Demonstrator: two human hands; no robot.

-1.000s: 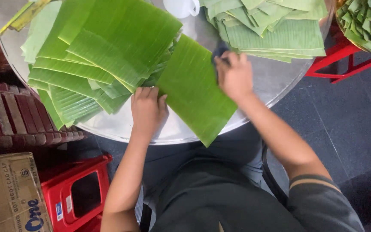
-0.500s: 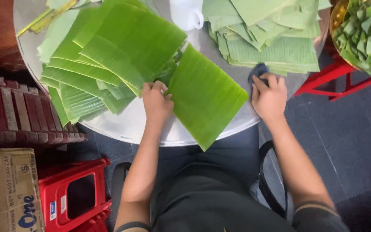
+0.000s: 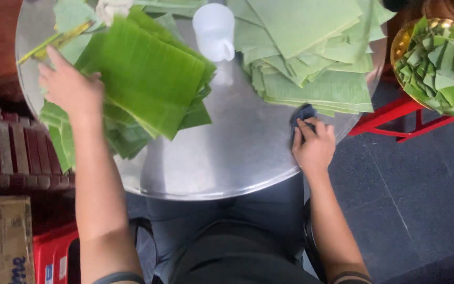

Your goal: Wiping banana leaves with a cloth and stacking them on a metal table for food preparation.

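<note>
I am pressing my right hand (image 3: pixel 315 147) down on a small dark cloth (image 3: pixel 301 117), fingers closed over it, at the right of centre in the frame. The cloth is lying on the round metal table (image 3: pixel 227 158), just below a stack of pale green leaves (image 3: pixel 311 68); held flat like this, it is ready for wiping the bare metal.

My left hand (image 3: pixel 69 87) is lying open, palm down, fingers spread, on the left edge of a pile of bright green leaves (image 3: pixel 148 79) in the upper left. It is grasping nothing; it is steadying the pile so the leaves stay squared.

A white plastic jug (image 3: pixel 214 32) is standing between the two piles at the top centre. A golden tray (image 3: pixel 399 44) of cut leaf pieces is sitting at the upper right, on a red stool (image 3: pixel 395 117).
</note>
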